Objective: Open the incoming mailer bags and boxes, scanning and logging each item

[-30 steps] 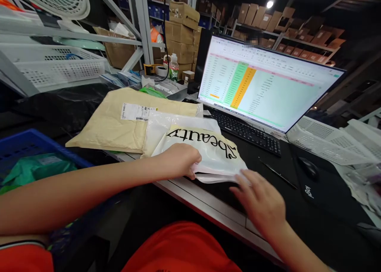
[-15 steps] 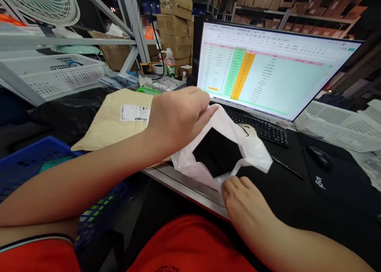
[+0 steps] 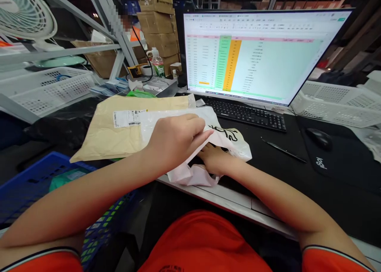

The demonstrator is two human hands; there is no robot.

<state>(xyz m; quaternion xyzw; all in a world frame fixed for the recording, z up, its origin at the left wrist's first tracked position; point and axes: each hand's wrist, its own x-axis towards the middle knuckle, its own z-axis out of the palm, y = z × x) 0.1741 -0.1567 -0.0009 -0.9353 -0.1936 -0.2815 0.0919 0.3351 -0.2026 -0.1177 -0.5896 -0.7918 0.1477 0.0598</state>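
Observation:
A white plastic mailer bag (image 3: 193,177) with black print lies at the desk's front edge, its mouth towards me. My left hand (image 3: 181,135) is closed on the upper edge of that mouth and lifts it. Through the opening reaches my right hand (image 3: 216,159), its fingers partly inside the bag over something black; the fingertips are in shadow, and what they touch I cannot make out. A tan padded envelope (image 3: 119,143) with a white label (image 3: 126,118) lies to the left, partly under the white bag.
Behind stand a monitor (image 3: 262,58) and a black keyboard (image 3: 247,114). A pen (image 3: 282,150) and a mouse (image 3: 319,139) lie to the right. White baskets (image 3: 333,103) flank the desk. A blue crate (image 3: 53,161) stands low at left; a person (image 3: 135,34) is behind the rack.
My right hand has let go of the bag's lower rim and moved into its mouth. My left hand keeps its hold on the upper edge. The view has shifted slightly.

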